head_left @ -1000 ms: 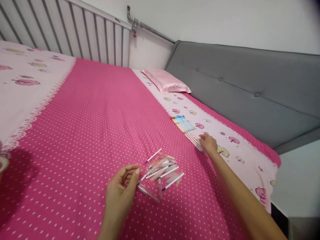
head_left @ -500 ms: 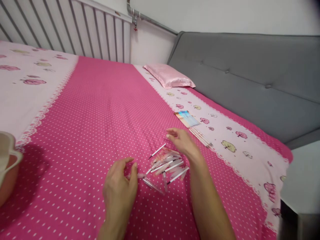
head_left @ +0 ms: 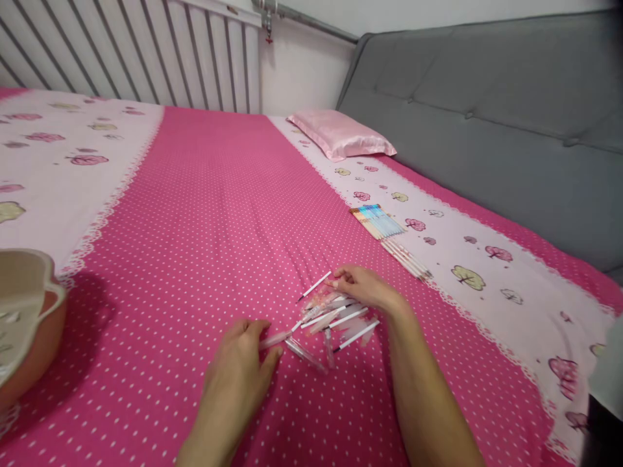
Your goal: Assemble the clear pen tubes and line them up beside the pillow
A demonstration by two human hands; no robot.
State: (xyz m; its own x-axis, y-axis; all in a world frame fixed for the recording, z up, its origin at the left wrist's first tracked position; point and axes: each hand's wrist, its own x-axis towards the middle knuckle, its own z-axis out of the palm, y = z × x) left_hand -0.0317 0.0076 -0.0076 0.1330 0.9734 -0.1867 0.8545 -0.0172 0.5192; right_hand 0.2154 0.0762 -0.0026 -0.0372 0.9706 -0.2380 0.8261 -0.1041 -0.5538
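Touching fingers [head_left: 341, 280] (both hands): brushes [head_left: 331, 318]

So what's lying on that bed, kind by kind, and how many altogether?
Pink satin pillow: 1
Loose heap of small white-handled brushes and clear caps: 1
Neat row of brushes: 1
Scalloped bowl: 1
Hands, left hand and right hand: 2
Total: 6

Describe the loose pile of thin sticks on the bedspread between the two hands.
The pile of sticks is a loose scatter of thin white sticks with dark tips and clear, pinkish sleeves, lying flat and crisscrossed on the pink dotted bedspread. The right hand rests on its far edge; the left hand pinches one clear piece at the near side.
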